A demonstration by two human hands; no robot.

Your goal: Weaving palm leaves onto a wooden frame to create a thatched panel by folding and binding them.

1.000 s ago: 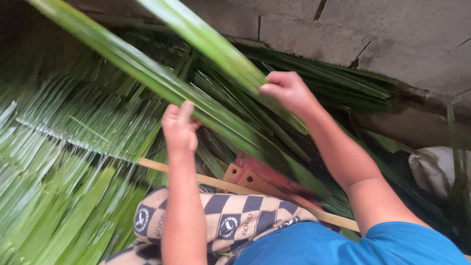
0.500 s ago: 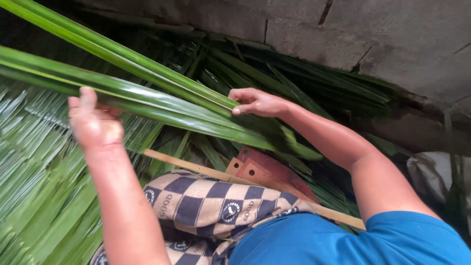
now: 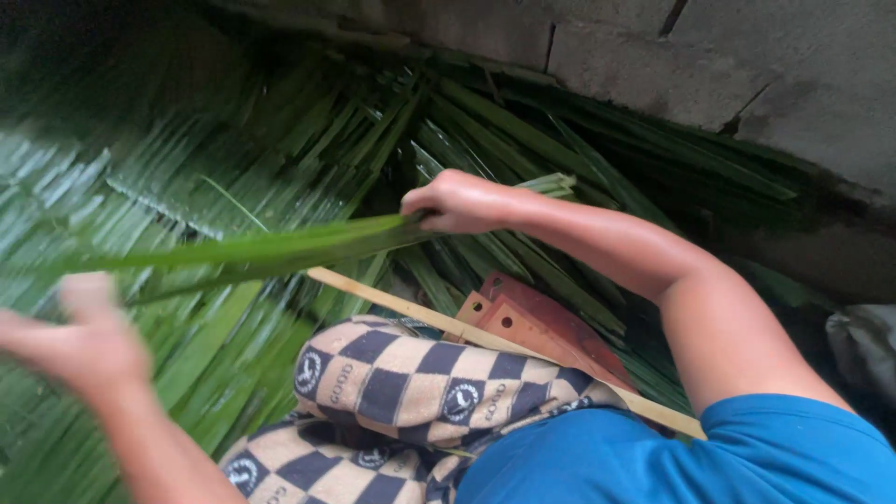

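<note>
Leftward swings the left hand (image 3: 89, 331), blurred, grip unclear; right hand (image 3: 457, 203) pinches the palm leaf (image 3: 271, 250), which might tear.

Soft, even daylight fills the scene, with no hard shadows or glare. The top left corner falls off into deep gloom, and dark gaps sit between the leaves (image 3: 308, 140) near the wall (image 3: 747, 75). The left hand (image 3: 79, 336) is heavily smeared by motion blur, its outline lost. The leaf strip (image 3: 261, 250) is also streaked and soft along its length. The right hand (image 3: 457, 201) is sharper, as are the checked cloth (image 3: 411, 383) and blue sleeve (image 3: 747, 457). The leaves at the left edge look smeared.
</note>
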